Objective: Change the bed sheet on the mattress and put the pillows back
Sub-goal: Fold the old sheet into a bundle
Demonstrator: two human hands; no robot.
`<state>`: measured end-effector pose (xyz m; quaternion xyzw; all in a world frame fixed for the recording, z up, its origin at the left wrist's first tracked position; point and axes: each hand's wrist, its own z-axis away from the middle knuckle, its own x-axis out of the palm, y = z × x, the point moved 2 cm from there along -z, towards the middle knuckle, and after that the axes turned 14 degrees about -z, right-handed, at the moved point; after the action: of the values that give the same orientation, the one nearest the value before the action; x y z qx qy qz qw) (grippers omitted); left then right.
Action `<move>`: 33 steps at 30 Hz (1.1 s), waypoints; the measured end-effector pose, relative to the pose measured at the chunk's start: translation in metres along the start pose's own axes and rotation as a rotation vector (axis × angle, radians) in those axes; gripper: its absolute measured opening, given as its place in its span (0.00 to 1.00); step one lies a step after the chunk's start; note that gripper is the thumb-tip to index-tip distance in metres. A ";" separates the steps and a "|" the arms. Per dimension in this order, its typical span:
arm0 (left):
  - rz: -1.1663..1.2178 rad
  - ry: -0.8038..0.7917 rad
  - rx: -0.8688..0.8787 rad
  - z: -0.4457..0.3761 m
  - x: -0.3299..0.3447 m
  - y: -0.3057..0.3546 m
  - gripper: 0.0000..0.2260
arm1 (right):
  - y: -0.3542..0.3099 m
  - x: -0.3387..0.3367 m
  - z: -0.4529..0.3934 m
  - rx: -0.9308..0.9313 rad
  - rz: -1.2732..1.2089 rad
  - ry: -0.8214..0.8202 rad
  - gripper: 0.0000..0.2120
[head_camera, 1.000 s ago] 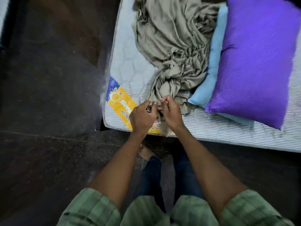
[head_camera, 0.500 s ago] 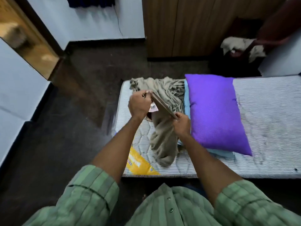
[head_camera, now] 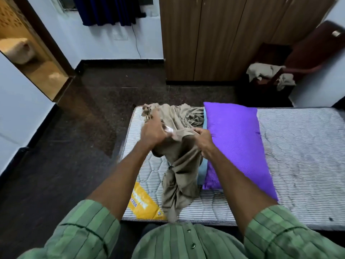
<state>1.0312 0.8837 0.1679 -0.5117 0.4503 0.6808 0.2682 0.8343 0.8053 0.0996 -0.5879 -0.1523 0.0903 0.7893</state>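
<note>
A bare striped mattress (head_camera: pixel 298 150) lies on the floor in front of me. A crumpled beige bed sheet (head_camera: pixel 179 165) rests on its left end. My left hand (head_camera: pixel 152 134) and my right hand (head_camera: pixel 203 141) both grip the sheet's edge and hold it lifted above the mattress, with a small white tag showing between them. The rest of the sheet hangs down toward the mattress's near edge. A purple pillow (head_camera: pixel 237 144) lies to the right of the sheet, on top of a light blue pillow (head_camera: pixel 202 172) that is mostly hidden.
A yellow label (head_camera: pixel 143 202) is on the mattress's near left corner. Dark floor (head_camera: pixel 65 156) stretches to the left. A wooden wardrobe (head_camera: pixel 214 38) stands behind, a dark chair with pale cloth (head_camera: pixel 268 73) at back right, an open doorway (head_camera: pixel 33 58) at left.
I rose from bending over the mattress corner. Both hands lifted the sheet's edge up from the near corner and have drawn slightly apart along it.
</note>
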 end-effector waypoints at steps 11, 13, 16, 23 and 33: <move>-0.322 -0.163 0.449 -0.024 0.022 -0.023 0.08 | 0.006 0.048 -0.023 -0.230 0.616 -0.099 0.15; -0.282 -0.101 0.443 -0.030 0.017 -0.029 0.06 | 0.010 0.054 -0.018 -0.174 0.630 0.013 0.13; -0.202 -0.052 0.394 -0.045 0.006 -0.038 0.09 | 0.024 0.051 -0.004 -0.031 0.703 0.096 0.12; 0.110 0.116 -0.257 -0.083 -0.047 -0.090 0.15 | 0.030 0.012 0.015 0.028 0.476 0.360 0.17; -0.113 -0.248 0.635 -0.053 0.011 -0.016 0.22 | -0.018 0.066 -0.013 -0.275 0.348 -0.105 0.20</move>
<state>1.0644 0.8426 0.1484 -0.3400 0.5748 0.5477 0.5040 0.9003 0.8097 0.1228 -0.7017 -0.1005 0.2342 0.6653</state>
